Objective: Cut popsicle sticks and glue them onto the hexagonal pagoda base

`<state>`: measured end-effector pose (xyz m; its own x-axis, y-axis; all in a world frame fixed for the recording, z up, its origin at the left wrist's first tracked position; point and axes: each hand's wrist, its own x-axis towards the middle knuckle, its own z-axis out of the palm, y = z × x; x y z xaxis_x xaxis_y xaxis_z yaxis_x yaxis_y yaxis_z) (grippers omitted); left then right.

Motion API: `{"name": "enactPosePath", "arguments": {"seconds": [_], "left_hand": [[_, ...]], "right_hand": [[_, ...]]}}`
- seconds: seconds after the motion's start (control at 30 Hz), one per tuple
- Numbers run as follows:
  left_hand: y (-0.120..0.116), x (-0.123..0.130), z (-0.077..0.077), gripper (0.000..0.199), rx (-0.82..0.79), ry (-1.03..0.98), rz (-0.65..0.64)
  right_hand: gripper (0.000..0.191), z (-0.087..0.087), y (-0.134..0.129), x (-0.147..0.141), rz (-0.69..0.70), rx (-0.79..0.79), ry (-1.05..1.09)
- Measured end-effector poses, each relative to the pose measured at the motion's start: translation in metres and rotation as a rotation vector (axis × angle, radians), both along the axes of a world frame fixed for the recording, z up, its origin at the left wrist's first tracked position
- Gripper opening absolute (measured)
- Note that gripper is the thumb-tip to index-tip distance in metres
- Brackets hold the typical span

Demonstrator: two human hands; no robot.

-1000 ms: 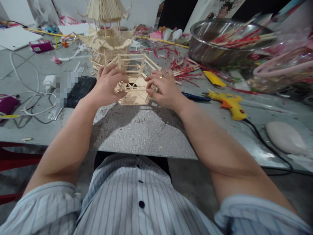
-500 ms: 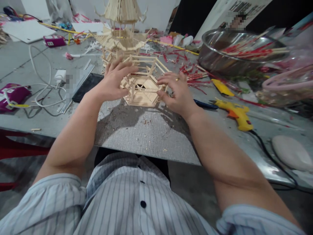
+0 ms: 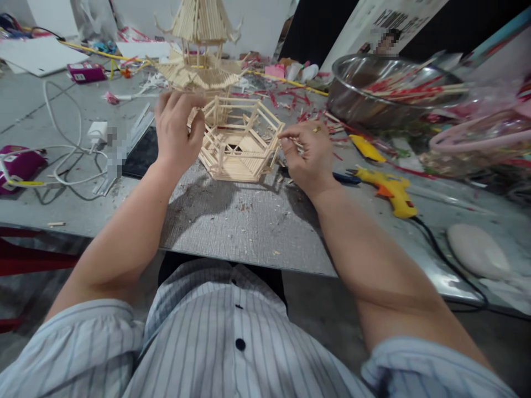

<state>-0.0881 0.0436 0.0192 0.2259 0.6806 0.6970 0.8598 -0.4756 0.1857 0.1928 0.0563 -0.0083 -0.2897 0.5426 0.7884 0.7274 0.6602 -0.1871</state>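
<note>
A hexagonal stick frame of pale wooden sticks, with a plank-like floor and low railings, rests on the grey table between my hands. My left hand curls over its left corner, with fingers bent and some wood showing between them and the thumb. At the right corner, my right hand has thumb and forefinger closed against the railing's edge; the other fingers are folded in. Behind the frame stands a stick pagoda with tiered roofs, its lower part partly hidden by my left hand and the frame.
To the right lie a yellow glue gun with a black cord, a yellow-handled tool and a white oval object. A steel basin holds red-and-pale sticks. At left are a black phone, a white charger and purple packs.
My right hand has drawn outward to the frame's right corner. My left fingers, spread over the railing before, are now curled at the left corner. The view has shifted slightly.
</note>
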Motion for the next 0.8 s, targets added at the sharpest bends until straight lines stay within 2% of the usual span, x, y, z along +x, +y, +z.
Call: {"name": "enactPosePath", "arguments": {"seconds": [0.1, 0.27, 0.43, 0.57, 0.63, 0.7, 0.77, 0.8], "left_hand": [[-0.009, 0.011, 0.002, 0.039, 0.030, -0.039, 0.005], [-0.030, 0.033, 0.000, 0.031, 0.056, 0.121, -0.059], [-0.035, 0.040, -0.015, 0.041, 0.045, 0.228, -0.138], [-0.040, 0.052, -0.031, 0.050, 0.080, 0.246, -0.185], [-0.048, 0.062, -0.039, 0.041, 0.146, 0.320, -0.340], [-0.058, 0.072, -0.044, 0.025, 0.347, 0.459, -0.568], [-0.066, 0.079, -0.046, 0.016, 0.446, 0.552, -0.707], [-0.069, 0.082, -0.046, 0.014, 0.431, 0.538, -0.724]], "right_hand": [[0.019, 0.000, 0.000, 0.000, -0.017, -0.003, 0.002], [0.017, -0.001, 0.001, 0.000, -0.010, -0.032, 0.032], [0.015, -0.002, 0.001, -0.002, 0.030, -0.070, 0.095], [0.016, -0.003, -0.001, -0.003, 0.045, -0.037, 0.134], [0.016, 0.000, -0.002, -0.004, 0.044, -0.014, 0.159], [0.015, 0.004, -0.005, -0.004, 0.048, -0.011, 0.193], [0.016, 0.008, -0.010, -0.004, 0.055, -0.020, 0.224], [0.016, 0.009, -0.013, -0.004, 0.060, -0.021, 0.230]]}}
